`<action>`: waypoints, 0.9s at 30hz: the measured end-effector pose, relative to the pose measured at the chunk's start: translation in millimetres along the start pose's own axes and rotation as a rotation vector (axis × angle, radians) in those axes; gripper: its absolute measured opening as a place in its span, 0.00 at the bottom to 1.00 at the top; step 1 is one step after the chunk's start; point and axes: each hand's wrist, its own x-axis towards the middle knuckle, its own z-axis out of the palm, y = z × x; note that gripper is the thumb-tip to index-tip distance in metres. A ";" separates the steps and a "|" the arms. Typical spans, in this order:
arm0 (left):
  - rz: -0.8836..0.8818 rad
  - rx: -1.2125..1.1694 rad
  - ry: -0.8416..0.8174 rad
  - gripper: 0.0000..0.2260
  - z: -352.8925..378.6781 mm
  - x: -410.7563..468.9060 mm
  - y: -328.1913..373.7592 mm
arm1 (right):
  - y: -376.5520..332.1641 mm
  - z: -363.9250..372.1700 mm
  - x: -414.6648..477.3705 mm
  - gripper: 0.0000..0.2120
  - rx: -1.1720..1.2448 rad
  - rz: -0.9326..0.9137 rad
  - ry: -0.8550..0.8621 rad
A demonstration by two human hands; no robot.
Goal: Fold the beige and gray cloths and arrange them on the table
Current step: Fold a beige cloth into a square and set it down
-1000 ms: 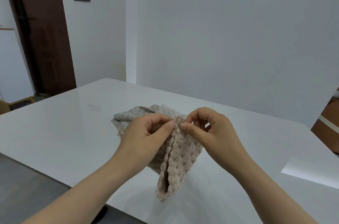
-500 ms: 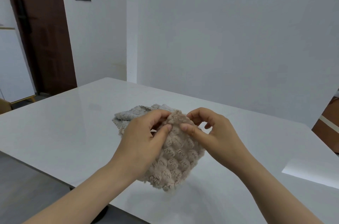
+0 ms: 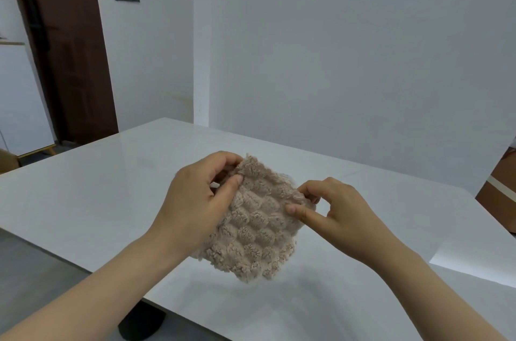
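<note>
Beige cloth [image 3: 257, 231], the one cloth we can count, hangs over the white counter [image 3: 97, 187] between our two hands. Our left hand [image 3: 195, 201] pinches its top corner, the fingers [image 3: 233, 182] closed on the edge. Our right hand [image 3: 337, 215] pinches the right corner likewise.

On the left grip [image 3: 195, 201] the fingertips are hidden behind the top corner of the beige cloth [image 3: 257, 229]; those of the right grip [image 3: 335, 212] curl out of sight behind its right corner. Both forearms run off the bottom edge. A dark shape [image 3: 141, 322] under the counter [image 3: 97, 187] is half hidden and cannot be identified.
</note>
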 end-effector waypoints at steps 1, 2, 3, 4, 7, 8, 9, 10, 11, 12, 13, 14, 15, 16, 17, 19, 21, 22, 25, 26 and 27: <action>0.035 0.058 -0.009 0.09 0.2 0.4 -3.6 | 0.4 0.8 0.3 0.13 -0.022 -0.011 -0.004; 0.079 0.125 -0.016 0.08 0.3 0.3 -6.9 | 0.6 1.3 0.8 0.16 -0.038 -0.022 -0.002; 0.126 0.193 -0.020 0.08 0.6 0.3 -9.6 | 0.7 1.9 1.5 0.20 -0.049 -0.034 0.003; 0.169 0.250 -0.020 0.08 0.7 0.1 -11.5 | 0.0 2.2 2.2 0.23 -0.053 -0.046 0.013; 0.249 0.313 -0.019 0.09 1.1 -0.5 -12.9 | -2.2 2.8 3.8 0.25 -0.083 -0.079 0.036; 0.259 0.317 -0.018 0.09 0.8 0.0 -12.9 | -2.0 3.0 4.0 0.24 -0.093 -0.080 0.036; 0.258 0.314 -0.013 0.09 0.3 1.0 -13.7 | -1.1 3.1 4.1 0.23 -0.087 -0.072 0.038; 0.246 0.304 -0.005 0.09 -0.5 2.2 -14.7 | 0.6 3.2 4.3 0.22 -0.063 -0.062 0.042; 0.229 0.288 0.001 0.09 -1.0 3.3 -15.5 | 2.3 3.0 4.7 0.23 -0.029 -0.054 0.046; 0.208 0.264 0.002 0.08 -1.0 3.8 -15.7 | 3.9 2.6 5.2 0.25 0.001 -0.048 0.049; 0.190 0.238 0.001 0.08 -0.9 3.9 -15.9 | 6.0 2.7 5.9 0.28 0.019 -0.041 0.053; 0.173 0.214 0.002 0.09 -0.2 3.5 -15.9 | 7.5 2.9 6.7 0.30 0.025 -0.033 0.059; 0.162 0.195 0.004 0.09 0.3 3.1 -15.8 | 9.4 3.8 7.3 0.31 0.027 -0.022 0.072; 0.161 0.181 0.004 0.09 1.3 2.6 -15.2 | 11.2 5.2 8.0 0.31 0.029 -0.005 0.090; 0.177 0.171 0.001 0.09 2.2 2.1 -14.5 | 12.5 6.9 8.6 0.30 0.038 0.014 0.107; 0.235 0.161 -0.007 0.08 3.9 0.9 -12.7 | 13.3 10.2 9.2 0.31 0.072 0.053 0.122; 0.245 0.129 -0.001 0.09 4.9 -0.7 -11.1 | 11.6 12.4 8.3 0.31 0.139 0.097 0.120; 0.226 0.102 0.004 0.10 5.4 -1.3 -10.4 | 9.5 12.7 7.3 0.30 0.193 0.126 0.118; 0.186 0.051 0.024 0.13 7.1 -1.7 -10.8 | 4.1 14.8 5.4 0.26 0.487 0.243 0.126; 0.189 0.048 0.035 0.13 7.6 -1.7 -10.4 | 1.6 16.2 5.1 0.25 0.623 0.291 0.128; 0.191 0.045 0.049 0.13 8.2 -1.4 -9.9 | 0.2 18.1 4.7 0.25 0.769 0.342 0.119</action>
